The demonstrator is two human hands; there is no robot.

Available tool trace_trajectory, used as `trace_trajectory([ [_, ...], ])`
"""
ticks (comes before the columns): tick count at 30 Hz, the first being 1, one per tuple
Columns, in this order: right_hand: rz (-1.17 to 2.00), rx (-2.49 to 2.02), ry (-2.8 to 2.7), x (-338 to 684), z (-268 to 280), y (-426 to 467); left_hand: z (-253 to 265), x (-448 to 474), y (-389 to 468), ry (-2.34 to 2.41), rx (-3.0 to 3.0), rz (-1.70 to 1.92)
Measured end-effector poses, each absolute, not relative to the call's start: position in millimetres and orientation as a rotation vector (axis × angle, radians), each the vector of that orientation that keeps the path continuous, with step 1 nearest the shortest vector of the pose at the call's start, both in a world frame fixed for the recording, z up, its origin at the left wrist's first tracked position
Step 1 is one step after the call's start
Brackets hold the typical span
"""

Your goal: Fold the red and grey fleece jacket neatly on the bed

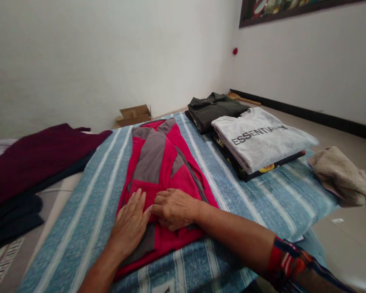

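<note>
A red and grey garment (149, 162) lies folded lengthwise on a blue striped cloth (100, 171), its long side running away from me. My left hand (129, 224) rests flat on its near left part with the fingers stretched out. Close beside it, my right hand (173, 209) is closed, its curled fingers pressed on the red fabric and seeming to pinch a fold of it. The fingertips of the right hand are partly hidden.
Right of the garment sit a folded grey "ESSENTIALS" shirt (262, 138) on dark clothes and a dark folded jacket (216, 108). A beige cloth (343, 175) hangs near the right edge. Maroon clothing (49, 154) lies at left. Behind stands a cardboard box (134, 115).
</note>
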State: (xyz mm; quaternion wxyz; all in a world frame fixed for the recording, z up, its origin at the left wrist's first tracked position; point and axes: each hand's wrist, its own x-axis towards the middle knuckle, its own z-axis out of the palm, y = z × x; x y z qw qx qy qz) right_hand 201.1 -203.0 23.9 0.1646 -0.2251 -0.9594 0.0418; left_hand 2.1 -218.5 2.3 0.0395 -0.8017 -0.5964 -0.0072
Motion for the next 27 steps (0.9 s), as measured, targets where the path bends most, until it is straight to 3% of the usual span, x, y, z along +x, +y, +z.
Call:
trace_trajectory([
  [11, 0.118, -0.635, -2.672, 198, 17, -210, -4, 0, -229, -1.839, -2.429, -0.183],
  [19, 0.38, -0.689, -2.322, 208, 17, -203, 11, 2, -236, -1.908, -2.487, -0.25],
  [27, 0.511, -1.097, -1.895, 229, 2, -177, 34, 35, -251, -1.659, -2.621, -0.741],
])
